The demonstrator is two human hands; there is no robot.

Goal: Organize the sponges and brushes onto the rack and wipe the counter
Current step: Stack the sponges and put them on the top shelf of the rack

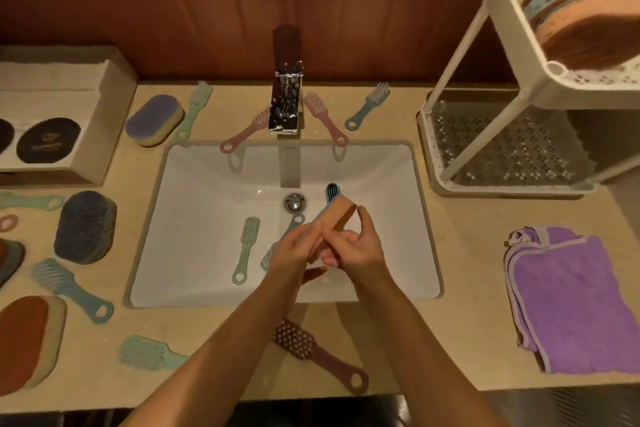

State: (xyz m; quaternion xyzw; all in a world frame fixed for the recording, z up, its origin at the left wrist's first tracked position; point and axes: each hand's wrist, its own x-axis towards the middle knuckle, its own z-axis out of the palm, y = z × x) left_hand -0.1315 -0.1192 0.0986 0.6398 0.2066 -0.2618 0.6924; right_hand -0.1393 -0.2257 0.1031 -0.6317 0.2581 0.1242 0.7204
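The left hand (294,250) and right hand (360,246) are pinching the sponge (337,217) over the sink (194,204); recommend the right hand alone be carrying it to the rack (465,45)

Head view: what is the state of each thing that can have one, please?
orange sponge, held in both hands above the sink.
left hand, gripping the sponge.
right hand, gripping the sponge.
faucet, no water running.
purple cloth, folded, lying on the counter.
rack, top shelf holds sponges.
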